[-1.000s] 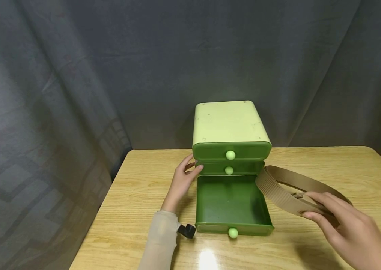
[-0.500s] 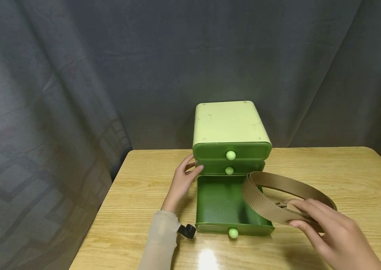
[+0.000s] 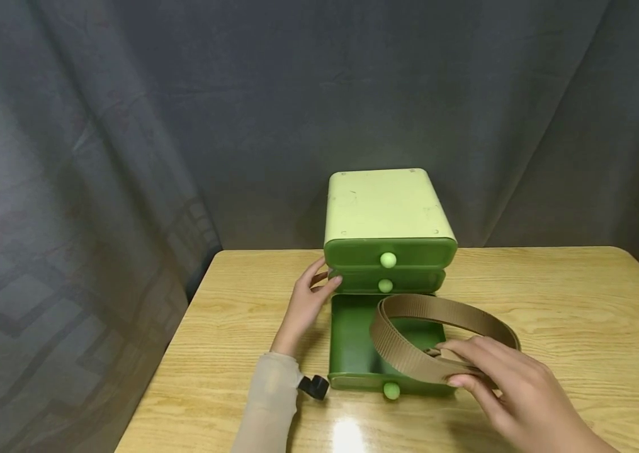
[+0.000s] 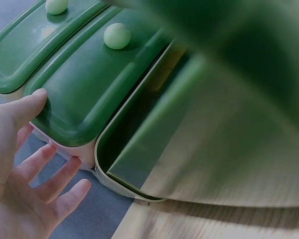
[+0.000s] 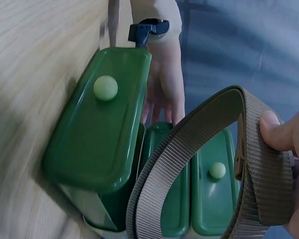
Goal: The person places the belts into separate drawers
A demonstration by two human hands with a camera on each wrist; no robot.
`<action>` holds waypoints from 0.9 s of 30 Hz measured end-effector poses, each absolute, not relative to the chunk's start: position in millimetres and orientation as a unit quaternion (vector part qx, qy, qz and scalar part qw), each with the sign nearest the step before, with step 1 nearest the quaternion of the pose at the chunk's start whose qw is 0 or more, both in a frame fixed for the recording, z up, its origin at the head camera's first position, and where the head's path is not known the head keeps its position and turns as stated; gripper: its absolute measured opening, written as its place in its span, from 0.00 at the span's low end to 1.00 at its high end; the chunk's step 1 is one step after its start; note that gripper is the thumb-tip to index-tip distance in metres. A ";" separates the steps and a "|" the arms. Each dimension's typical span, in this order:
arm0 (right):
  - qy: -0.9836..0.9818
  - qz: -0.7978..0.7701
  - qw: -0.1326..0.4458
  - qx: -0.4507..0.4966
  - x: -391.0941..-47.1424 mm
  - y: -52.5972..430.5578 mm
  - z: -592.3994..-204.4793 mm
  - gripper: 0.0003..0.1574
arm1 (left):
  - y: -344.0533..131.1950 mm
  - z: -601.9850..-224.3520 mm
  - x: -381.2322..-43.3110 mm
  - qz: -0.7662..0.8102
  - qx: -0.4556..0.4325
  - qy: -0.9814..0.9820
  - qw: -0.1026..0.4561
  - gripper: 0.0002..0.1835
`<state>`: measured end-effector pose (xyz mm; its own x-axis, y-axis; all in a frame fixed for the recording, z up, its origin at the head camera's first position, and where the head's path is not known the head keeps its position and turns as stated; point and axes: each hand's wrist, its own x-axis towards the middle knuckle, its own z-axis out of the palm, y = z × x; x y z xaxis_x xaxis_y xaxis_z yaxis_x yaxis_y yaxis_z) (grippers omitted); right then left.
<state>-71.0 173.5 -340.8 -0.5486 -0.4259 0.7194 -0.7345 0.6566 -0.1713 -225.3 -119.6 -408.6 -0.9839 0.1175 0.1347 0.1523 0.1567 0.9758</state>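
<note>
A coiled brown webbing belt [image 3: 404, 352] hangs over the pulled-out bottom drawer [image 3: 347, 343] of a small green cabinet [image 3: 390, 204]. My right hand [image 3: 514, 384] pinches the belt between thumb and fingers at its near right side; the loop reaches left across the drawer. In the right wrist view the thumb presses on overlapping layers of the belt [image 5: 266, 169]. My left hand [image 3: 305, 308] rests at the cabinet's left side, its thumb on the edge of the middle drawer front [image 4: 89, 79] and its fingers spread along the side. The top and middle drawers stand closed.
The cabinet stands on a wooden table [image 3: 240, 296] before a dark grey curtain [image 3: 319, 126]. A black wrist mount [image 3: 315, 387] on the left sleeve sits beside the open drawer's front corner. Round light-green knobs [image 3: 391, 391] stick out from the drawer fronts.
My right hand has carried the belt leftward and slightly down, from the drawer's right side to over the drawer. My left hand and the cabinet have stayed in place.
</note>
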 end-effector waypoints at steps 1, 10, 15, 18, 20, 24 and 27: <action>-0.850 0.234 0.324 0.344 -71.3 171.2 -340.8 0.30 | -119.5 -408.5 -225.3 -0.643 -0.090 -0.760 0.016 0.33; -0.831 0.283 0.295 0.377 -78.8 151.6 -346.3 0.25 | -120.0 -409.1 -225.9 -0.637 -0.095 -0.764 0.024 0.32; -0.838 0.299 0.276 0.365 -80.8 144.6 -349.5 0.23 | -119.7 -408.2 -225.4 -0.636 -0.098 -0.765 0.025 0.32; -0.837 0.306 0.277 0.360 -81.9 140.5 -353.3 0.22 | -119.4 -407.7 -225.5 -0.635 -0.099 -0.766 0.027 0.32; -0.834 0.310 0.278 0.361 -83.0 138.3 -356.3 0.22 | -119.4 -407.8 -225.4 -0.634 -0.101 -0.766 0.028 0.31; -0.829 0.319 0.279 0.364 -85.1 134.9 -361.8 0.21 | -119.7 -408.3 -225.5 -0.634 -0.100 -0.766 0.030 0.32; -0.826 0.323 0.282 0.366 -86.4 132.8 -364.9 0.21 | -120.0 -408.7 -225.8 -0.636 -0.100 -0.765 0.031 0.32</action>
